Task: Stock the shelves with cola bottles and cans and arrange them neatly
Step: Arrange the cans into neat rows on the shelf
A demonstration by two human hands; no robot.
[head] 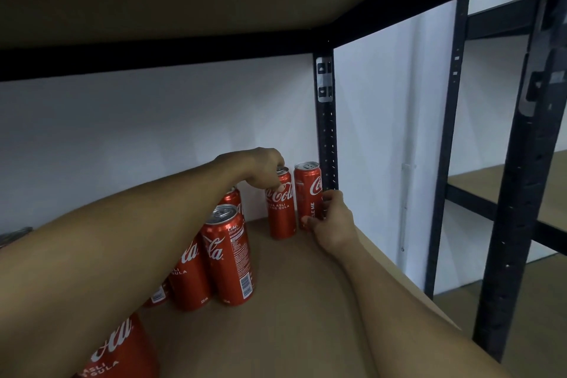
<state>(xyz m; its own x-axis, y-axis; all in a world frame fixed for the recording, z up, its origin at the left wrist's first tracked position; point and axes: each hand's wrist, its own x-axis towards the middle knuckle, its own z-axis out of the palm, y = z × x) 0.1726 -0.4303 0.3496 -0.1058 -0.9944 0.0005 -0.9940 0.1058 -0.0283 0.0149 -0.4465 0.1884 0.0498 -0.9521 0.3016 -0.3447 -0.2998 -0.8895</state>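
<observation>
Two red cola cans stand upright side by side at the back right corner of the brown shelf board [294, 301]. My left hand [264, 170] grips the top of the left can [280, 215] from above. My right hand [333, 221] holds the right can [306, 193] by its lower side, thumb on its front. Further left a cluster of upright cola cans [228, 258] stands mid-shelf, partly hidden by my left forearm. One more red can [122, 350] sits at the near left edge of the view.
A black slotted metal post [327, 132] rises just behind the right can. The upper shelf [184, 3] hangs low overhead. A white wall backs the shelf. A second black rack [521, 193] with brown boards stands to the right.
</observation>
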